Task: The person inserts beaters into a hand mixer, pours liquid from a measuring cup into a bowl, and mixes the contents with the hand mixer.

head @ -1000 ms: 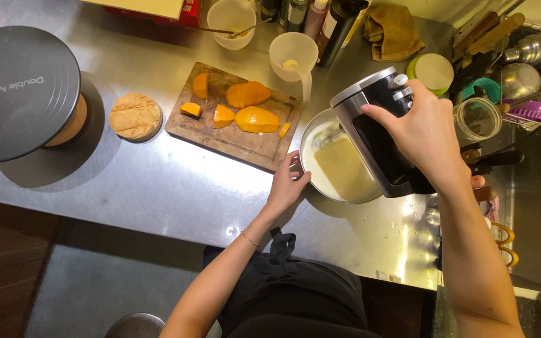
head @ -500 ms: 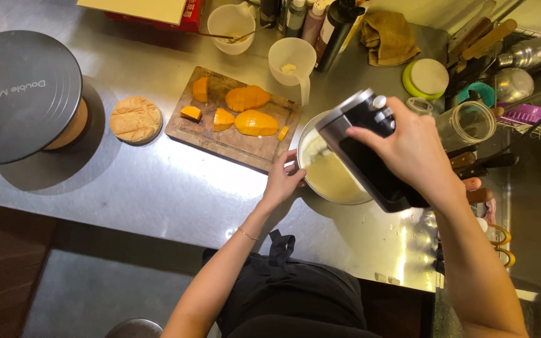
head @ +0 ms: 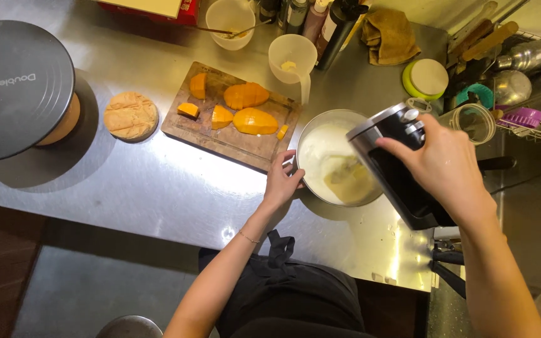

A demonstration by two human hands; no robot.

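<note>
**Hand mixer over a bowl of cream, and how it looks to handle**

Going left to right: a wooden cutting board (head: 230, 122) with cut mango sits mid-counter. Just right of it, the left hand (head: 281, 181) curls closed on the rim of the steel bowl (head: 320, 125), which sits near the counter's front edge. That thin rim probably gets slick, and the cream inside adds weight. The right hand (head: 443, 166) is wrapped tight around the black hand mixer (head: 396, 178) above the bowl. It looks chunky, rigid and top-heavy, so the handle's the spot to grab.
</note>
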